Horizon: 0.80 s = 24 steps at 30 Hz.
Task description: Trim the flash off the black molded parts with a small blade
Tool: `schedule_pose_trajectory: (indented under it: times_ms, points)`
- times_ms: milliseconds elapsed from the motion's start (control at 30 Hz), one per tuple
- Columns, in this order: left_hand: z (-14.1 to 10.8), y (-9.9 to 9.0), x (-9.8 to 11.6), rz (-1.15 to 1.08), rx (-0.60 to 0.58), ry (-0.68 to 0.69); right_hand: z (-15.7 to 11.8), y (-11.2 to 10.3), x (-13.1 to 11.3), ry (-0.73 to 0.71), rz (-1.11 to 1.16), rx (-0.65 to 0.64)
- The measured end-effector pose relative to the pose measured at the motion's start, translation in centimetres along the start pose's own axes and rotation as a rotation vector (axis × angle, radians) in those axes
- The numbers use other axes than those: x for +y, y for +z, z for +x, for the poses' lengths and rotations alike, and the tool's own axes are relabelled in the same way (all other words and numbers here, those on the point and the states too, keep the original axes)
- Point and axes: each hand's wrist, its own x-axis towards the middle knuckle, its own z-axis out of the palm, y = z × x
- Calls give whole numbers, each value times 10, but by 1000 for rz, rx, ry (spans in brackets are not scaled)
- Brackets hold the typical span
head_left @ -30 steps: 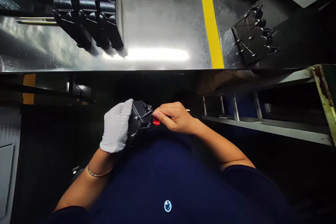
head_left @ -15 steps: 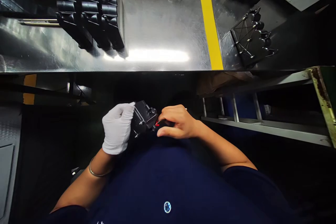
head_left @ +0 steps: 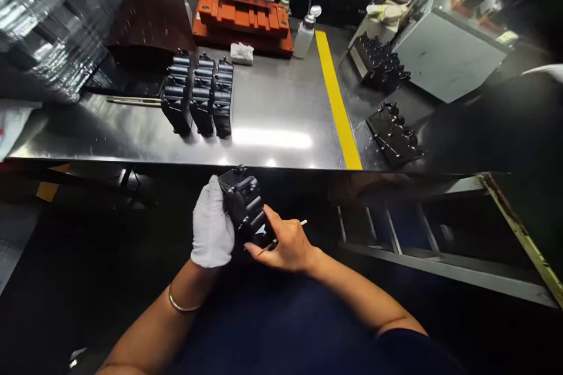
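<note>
Steel bench (head_left: 281, 99) bears black blocks (head_left: 203, 96) beyond gloved hand (head_left: 212, 228).

On the metal table (head_left: 285, 99) before me, I see an orange fixture (head_left: 246, 19), a white bottle (head_left: 304, 40) just beside it, a yellow stripe (head_left: 338, 102), and a grey box (head_left: 448, 53) to my right.

I can read no words, numbers or brands from here. The small red mark (head_left: 2, 133) on the crumpled white sheet (head_left: 18, 122) at my far left is too cut off to make out, and the pale patch (head_left: 262, 229) on the ridged black block (head_left: 243, 202) is too small to decipher.
</note>
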Motion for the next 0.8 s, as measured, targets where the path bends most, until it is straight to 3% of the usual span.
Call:
schedule_pose_trajectory:
  times_ms: [100, 200, 300, 433, 500, 567, 633, 733, 767, 800]
  points:
    - [7, 5, 6, -124, -59, 46, 51, -21, 12, 317, 46, -20]
    - [10, -4, 2, -73, -149, -48, 127, -43, 24, 498, -152, 12]
    - [9, -17, -6, 38, -147, -151, 196, -44, 32, 549, -359, -82]
    - [10, -29, -10, 130, -90, -183, 248, -30, 46, 412, -220, -169]
    - [14, -38, -12, 154, -60, -190, 250, -38, 56, 337, -172, -142]
    - [22, -52, -17, 176, -44, -213, 234, -65, 69, 334, -275, -42]
    - [32, -69, -26, 222, -32, -225, 200, -109, 87, 415, -439, 127]
    - [43, -88, -41, 315, -51, -226, 133, -185, 121, 494, -533, 279]
    - [45, -90, -44, 338, -71, -227, 109, -207, 134, 487, -548, 314]
    - [46, -88, -46, 357, -104, -229, 87, -224, 145, 390, -532, 370]
